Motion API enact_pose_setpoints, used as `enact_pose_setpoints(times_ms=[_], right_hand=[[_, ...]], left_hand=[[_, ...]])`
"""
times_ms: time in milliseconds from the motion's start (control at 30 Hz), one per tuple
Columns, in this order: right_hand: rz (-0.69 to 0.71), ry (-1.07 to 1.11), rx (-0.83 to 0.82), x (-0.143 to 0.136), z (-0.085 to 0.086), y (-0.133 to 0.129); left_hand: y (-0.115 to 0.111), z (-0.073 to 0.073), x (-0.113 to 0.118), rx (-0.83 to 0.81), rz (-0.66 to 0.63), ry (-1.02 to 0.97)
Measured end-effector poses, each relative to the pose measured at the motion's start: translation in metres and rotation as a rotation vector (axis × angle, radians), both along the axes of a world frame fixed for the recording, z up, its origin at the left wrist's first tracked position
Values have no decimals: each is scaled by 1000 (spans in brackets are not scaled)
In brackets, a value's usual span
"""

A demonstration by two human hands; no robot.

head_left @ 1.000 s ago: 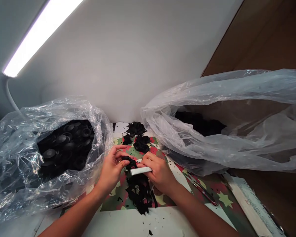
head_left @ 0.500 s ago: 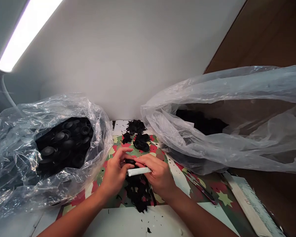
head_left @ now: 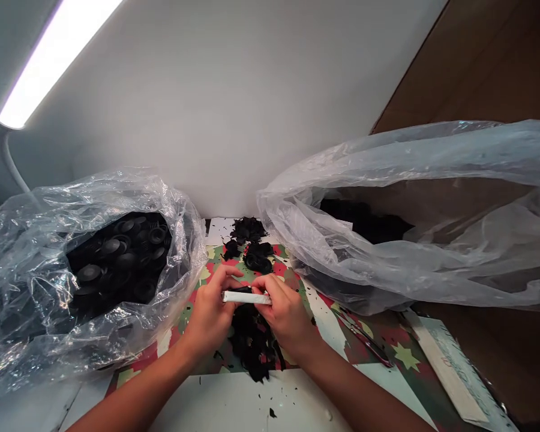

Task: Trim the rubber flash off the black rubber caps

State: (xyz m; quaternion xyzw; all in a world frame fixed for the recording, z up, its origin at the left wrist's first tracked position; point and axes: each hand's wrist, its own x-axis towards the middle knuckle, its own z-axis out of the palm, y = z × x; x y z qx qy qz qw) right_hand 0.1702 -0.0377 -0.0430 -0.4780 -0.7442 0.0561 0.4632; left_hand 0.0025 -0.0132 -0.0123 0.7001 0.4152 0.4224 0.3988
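Between the fingertips of my left hand [head_left: 210,313] is a small black rubber-looking part [head_left: 240,290], mostly hidden. My right hand [head_left: 288,313] is closed on a white, flat bar-shaped tool [head_left: 245,297], which lies across in front of the part and reaches to my left thumb. Its working end cannot be made out. My right fingertips are close to the part's right end. Below both hands lies a pile of black scraps [head_left: 254,348] on the patterned mat [head_left: 184,336].
At left, an open clear plastic bag [head_left: 40,288] holds several black round parts [head_left: 117,252]. Another open bag [head_left: 342,276], at right, has black material [head_left: 369,219] inside. Farther back lie black scraps [head_left: 257,257]. Red-handled scissors or snips [head_left: 364,341] rest at right, under a lamp's [head_left: 58,60] light.
The white tool has shifted left and up, and now lies more level in front of the part. My right fingers have bent inward; my left hand is nearly still.
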Motion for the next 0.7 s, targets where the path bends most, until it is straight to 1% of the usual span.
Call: enact_pose_setpoints(times_ms=[133, 233, 300, 333, 400, 500, 600, 700], right_hand=[[-29, -10, -25, 2, -5, 4], [-147, -6, -46, 17, -8, 13], [-177, 9, -45, 27, -7, 18], [-153, 20, -50, 30, -5, 20], [-54, 82, -83, 29, 1, 19], [93, 176, -105, 18, 8, 11], [200, 201, -53, 10, 9, 5], [262, 155, 37, 10, 6, 4]], left_hand=[[-1, 0, 0, -56, 8, -18], [-3, 3, -1, -132, -25, -72], [-2, 5, -2, -175, -28, -124], [0, 5, -3, -187, -17, -140], [3, 5, -4, -201, 8, -157], [5, 3, -5, -214, 12, -154], [3, 2, -3, -214, -25, -124], [-1, 3, 0, -196, -54, -69]])
